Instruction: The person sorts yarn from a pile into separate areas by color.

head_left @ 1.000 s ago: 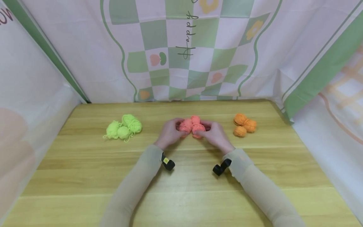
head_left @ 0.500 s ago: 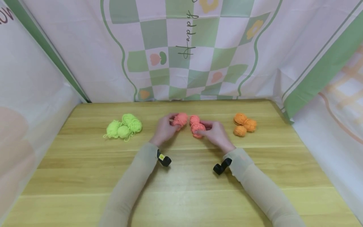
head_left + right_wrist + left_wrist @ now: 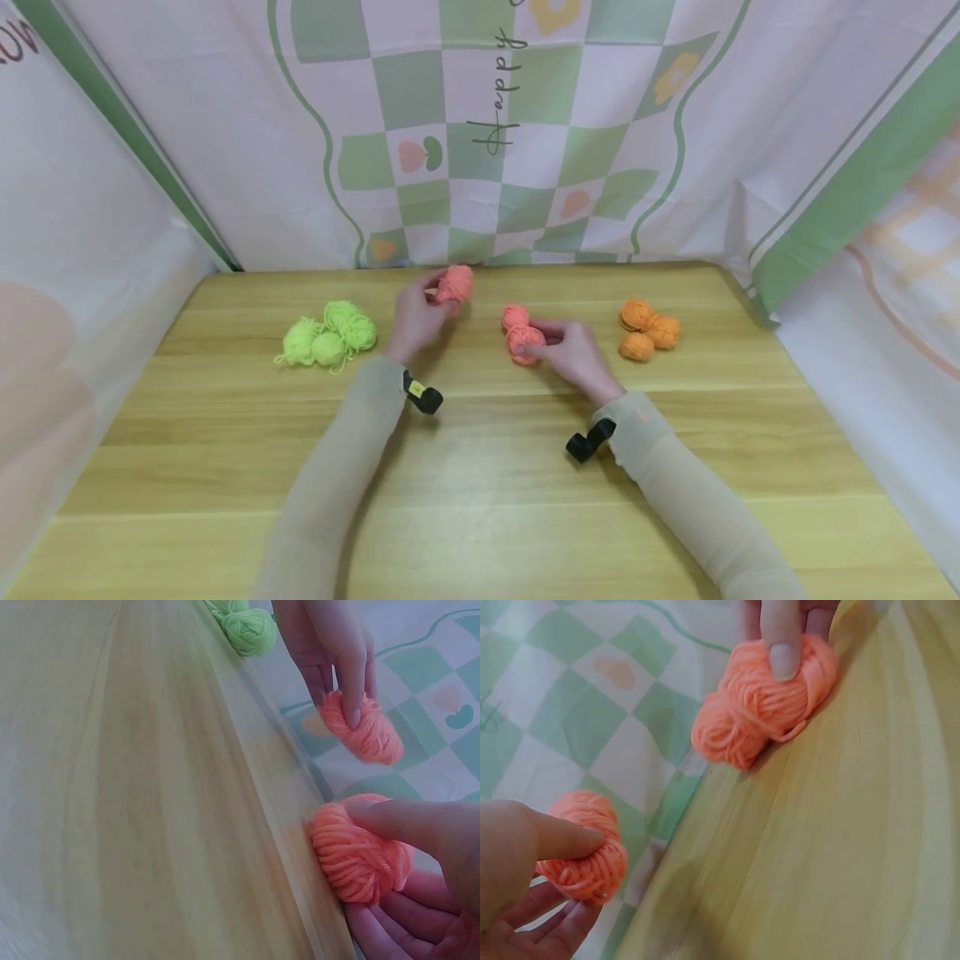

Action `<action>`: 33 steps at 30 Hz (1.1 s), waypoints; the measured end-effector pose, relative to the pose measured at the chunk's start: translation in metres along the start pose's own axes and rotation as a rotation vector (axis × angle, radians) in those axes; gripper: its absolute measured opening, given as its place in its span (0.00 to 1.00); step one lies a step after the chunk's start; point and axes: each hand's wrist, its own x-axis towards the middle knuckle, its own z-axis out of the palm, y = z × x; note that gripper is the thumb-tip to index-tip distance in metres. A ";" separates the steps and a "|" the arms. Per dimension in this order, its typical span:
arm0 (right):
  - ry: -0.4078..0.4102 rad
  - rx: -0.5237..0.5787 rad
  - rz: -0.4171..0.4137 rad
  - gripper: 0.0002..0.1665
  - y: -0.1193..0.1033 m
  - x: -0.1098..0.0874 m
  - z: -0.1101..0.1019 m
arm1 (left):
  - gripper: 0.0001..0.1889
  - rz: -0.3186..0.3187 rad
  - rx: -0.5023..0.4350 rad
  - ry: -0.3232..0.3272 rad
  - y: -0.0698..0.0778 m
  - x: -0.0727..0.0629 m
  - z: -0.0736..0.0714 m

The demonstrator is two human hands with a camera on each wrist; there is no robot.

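Note:
My left hand [image 3: 417, 318] pinches a coral yarn ball [image 3: 456, 285] between thumb and fingers near the table's back edge. In the left wrist view this yarn ball [image 3: 589, 810] appears raised off the wood. At the middle of the table, my right hand [image 3: 574, 352] grips a second coral yarn ball [image 3: 527, 343], its thumb lying on top. Just behind, a smaller coral yarn ball [image 3: 515, 316] touches the one in the right hand. The right wrist view shows the gripped ball [image 3: 356, 859] close up, with the fingers underneath partly hidden.
Light green yarn balls [image 3: 328, 348] sit in a cluster at the left, with loose strands around them. Orange yarn balls [image 3: 637, 346] stand grouped at the right of the wooden table [image 3: 480, 483]. A checkered cloth [image 3: 472, 200] hangs along the back edge.
My left hand has separated one coral yarn ball from the cluster and carried it left and back, lifting it. The right hand has stayed on its ball in the middle.

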 end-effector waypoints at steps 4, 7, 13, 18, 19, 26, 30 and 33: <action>0.005 0.000 -0.006 0.35 0.001 0.000 0.000 | 0.27 -0.019 -0.002 0.016 -0.003 0.007 0.001; 0.003 -0.005 -0.010 0.34 0.000 0.000 -0.001 | 0.27 -0.031 -0.003 0.018 -0.005 0.012 0.006; -0.005 -0.012 -0.006 0.34 -0.003 -0.002 -0.001 | 0.28 -0.055 -0.059 0.024 -0.009 0.016 0.019; -0.008 -0.012 0.002 0.35 -0.004 -0.003 -0.002 | 0.28 -0.073 -0.105 0.028 -0.013 0.016 0.028; -0.008 -0.010 0.003 0.35 -0.003 -0.002 -0.002 | 0.28 -0.077 -0.112 0.027 -0.015 0.016 0.030; -0.008 -0.011 -0.006 0.34 -0.001 -0.002 -0.001 | 0.29 -0.127 -0.148 0.026 -0.017 0.013 0.039; -0.007 -0.015 -0.016 0.33 -0.001 -0.002 -0.001 | 0.30 -0.147 -0.142 0.023 -0.017 0.010 0.041; -0.008 -0.016 -0.019 0.31 -0.001 -0.002 -0.002 | 0.30 -0.147 -0.130 0.032 -0.018 0.009 0.041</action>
